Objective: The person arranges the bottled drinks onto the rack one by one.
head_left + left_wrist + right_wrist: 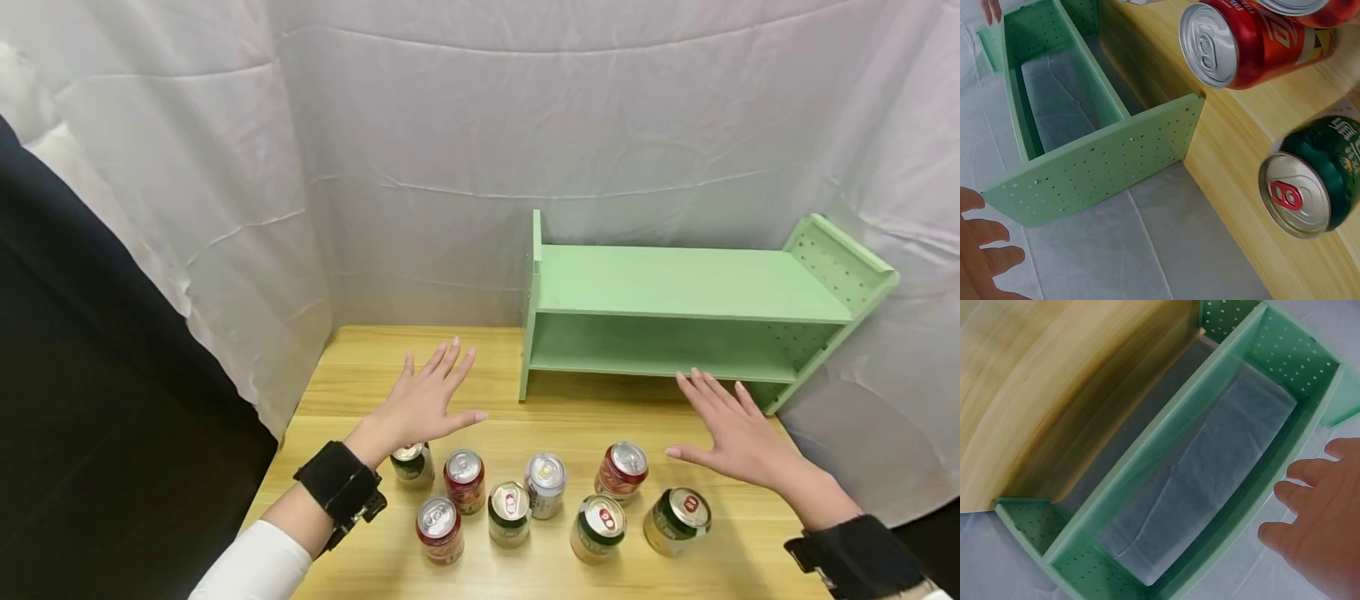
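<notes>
We catalogue from the head view, taking the silver-white can (545,492) as the dial's centre and twelve as the far side.

Hands, two. Left hand (420,406), at ten o'clock: fingers straight and spread, released from any hold. Right hand (738,437), between two and three: fingers extended, thumb apart, likewise released; in this view its fingertips overlap the shelf's lower front.

Cans, eight, all upright on the wooden table (352,375), the silver-white one included.
Red, three: first red can (464,483) at nine o'clock; second red can (439,533) at eight, nearer us; third red can (622,475) at three.
Green-and-pale, four, with red pull tabs: first green can (412,468) at nine, farthest out, partly hidden by the left hand and wrist; second green can (509,521) at eight, just beside the centre; third green can (596,533) at four; fourth green can (675,525) between three and four, the can nearest the right hand.

Shelf (693,279), one, pale green, two visible boards, perforated end panels: at one o'clock, near the table's far edge.

Wristbands, two, black: left wristband (337,492); right wristband (858,554).
White sleeve (255,567), at eight o'clock.
Pale cloth (420,125), hanging behind, at eleven o'clock.
</notes>
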{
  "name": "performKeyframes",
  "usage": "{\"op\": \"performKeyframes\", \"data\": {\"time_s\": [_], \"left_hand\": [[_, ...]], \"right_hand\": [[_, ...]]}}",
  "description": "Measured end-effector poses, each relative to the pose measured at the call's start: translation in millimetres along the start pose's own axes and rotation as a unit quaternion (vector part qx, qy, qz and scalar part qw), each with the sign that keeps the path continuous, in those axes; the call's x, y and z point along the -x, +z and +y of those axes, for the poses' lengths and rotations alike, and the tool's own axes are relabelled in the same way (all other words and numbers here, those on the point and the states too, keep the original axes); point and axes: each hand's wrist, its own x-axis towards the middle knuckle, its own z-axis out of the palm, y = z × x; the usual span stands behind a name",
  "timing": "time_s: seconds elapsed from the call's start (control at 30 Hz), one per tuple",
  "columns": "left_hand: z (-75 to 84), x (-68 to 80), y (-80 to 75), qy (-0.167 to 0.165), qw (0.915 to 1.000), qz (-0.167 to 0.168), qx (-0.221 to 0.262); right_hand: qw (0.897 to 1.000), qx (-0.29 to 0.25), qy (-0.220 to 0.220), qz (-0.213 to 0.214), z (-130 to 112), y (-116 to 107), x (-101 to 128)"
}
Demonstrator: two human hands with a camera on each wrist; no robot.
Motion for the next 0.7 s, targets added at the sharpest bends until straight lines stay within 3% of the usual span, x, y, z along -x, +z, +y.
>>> {"op": "performKeyframes", "data": {"time_s": [0.2,0.43,0.7], "left_hand": [[4.2,-7.4,-1.8,0.009,0.9999,0.002,-0.014],[10.3,-19.9,6.9,0.025,0.9990,0.001,-0.037],[19.7,-35.0,6.0,0.039,0.9987,0.015,-0.029]], "right_hand": [[1.000,-0.005,0.013,0.000,11,-7,-1],[0.999,0.001,0.033,-0.015,36,-25,-1],[0.998,0.001,0.060,-0.027,61,-41,-2]]}}
